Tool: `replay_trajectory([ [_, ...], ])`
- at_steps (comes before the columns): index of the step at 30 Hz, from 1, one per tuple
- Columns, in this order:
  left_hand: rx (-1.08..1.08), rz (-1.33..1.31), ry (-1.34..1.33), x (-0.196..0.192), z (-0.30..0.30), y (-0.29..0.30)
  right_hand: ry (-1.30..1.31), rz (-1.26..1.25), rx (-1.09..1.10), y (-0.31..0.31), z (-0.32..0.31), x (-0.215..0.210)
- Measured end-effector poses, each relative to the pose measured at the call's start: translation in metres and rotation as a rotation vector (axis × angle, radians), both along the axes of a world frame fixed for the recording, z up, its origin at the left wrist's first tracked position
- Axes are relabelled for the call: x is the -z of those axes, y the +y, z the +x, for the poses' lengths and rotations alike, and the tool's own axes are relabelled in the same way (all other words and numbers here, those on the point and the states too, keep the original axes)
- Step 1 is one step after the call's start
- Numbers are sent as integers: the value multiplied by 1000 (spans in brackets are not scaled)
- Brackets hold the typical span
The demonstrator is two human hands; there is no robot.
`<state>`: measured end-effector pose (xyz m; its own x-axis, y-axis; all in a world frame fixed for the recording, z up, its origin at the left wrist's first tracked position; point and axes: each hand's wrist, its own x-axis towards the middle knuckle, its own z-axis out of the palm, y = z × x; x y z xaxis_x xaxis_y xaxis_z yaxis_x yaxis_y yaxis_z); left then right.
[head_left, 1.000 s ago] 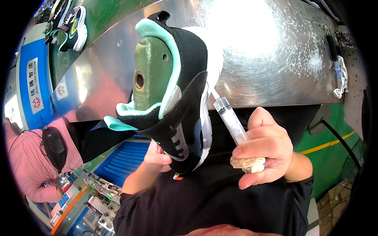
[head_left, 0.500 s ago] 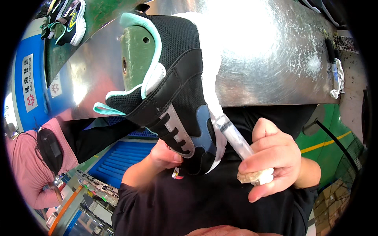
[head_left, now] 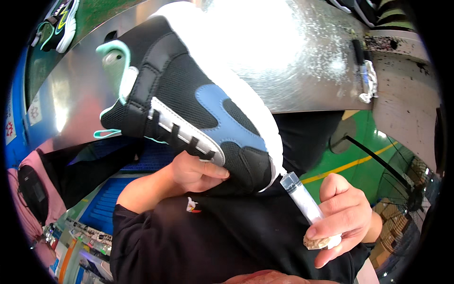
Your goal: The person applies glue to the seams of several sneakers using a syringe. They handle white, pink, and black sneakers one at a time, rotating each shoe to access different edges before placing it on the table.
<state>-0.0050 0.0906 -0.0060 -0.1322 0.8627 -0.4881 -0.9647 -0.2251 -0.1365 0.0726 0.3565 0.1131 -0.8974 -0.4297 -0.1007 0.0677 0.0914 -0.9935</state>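
A black sneaker (head_left: 179, 87) with blue and grey overlays, mint lining and a white sole is held up on its side, a green shoe last (head_left: 113, 71) inside it. My left hand (head_left: 198, 173) is closed on its upper near the toe, thumb pressed against it. A clear syringe (head_left: 302, 199) is in my right hand (head_left: 345, 213), fingers wrapped round its barrel and a whitish wad (head_left: 323, 242) at its rear end. The syringe's tip is at the white sole edge by the toe; whether it touches, I cannot tell.
Behind the sneaker lies a shiny metal worktable (head_left: 312, 57) with white residue. A black-handled tool (head_left: 363, 66) and a crumpled white scrap (head_left: 370, 85) lie at its right end. More sneakers (head_left: 59, 28) stand far left. A person in pink (head_left: 35, 199) is at left; a fan (head_left: 402, 194) stands right.
The sneaker has turned, bringing more of its side and sole into view. My right hand and the syringe have moved right and down, with the tip now by the toe's sole edge.
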Motion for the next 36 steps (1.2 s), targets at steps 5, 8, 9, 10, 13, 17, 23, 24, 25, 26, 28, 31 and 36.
replay_trajectory([
  [5, -90, 178, 173, 17, 3, 29, 116, 110, 46, 6, 11, -19],
  [8, -115, 243, 229, 19, -1, 47, 227, 176, 74, 9, 18, -15],
  [9, -109, 263, 250, 19, -5, 53, 258, 206, 92, 9, 20, -15],
  [10, -104, 282, 272, 20, -8, 58, 272, 244, 97, 8, 21, -15],
  [13, -112, 295, 291, 19, -10, 68, 352, 350, 134, 3, 23, -15],
  [17, -131, 337, 329, 23, -13, 77, 426, 430, 156, -3, 27, -6],
  [23, -147, 366, 318, 21, -18, 83, 583, 595, 210, -16, 21, 6],
  [24, -134, 314, 307, 18, -18, 84, 617, 620, 215, -17, 22, 9],
  [25, -141, 313, 304, 15, -19, 86, 651, 646, 220, -18, 22, 13],
  [26, -153, 306, 303, 10, -20, 86, 681, 673, 222, -18, 22, 17],
  [28, -168, 289, 316, 8, -19, 87, 717, 700, 234, -19, 22, 21],
  [31, -213, 327, 344, 12, -17, 87, 775, 747, 251, -24, 19, 27],
  [36, -174, 265, 370, 7, -18, 87, 816, 818, 221, -24, 20, 32],
])
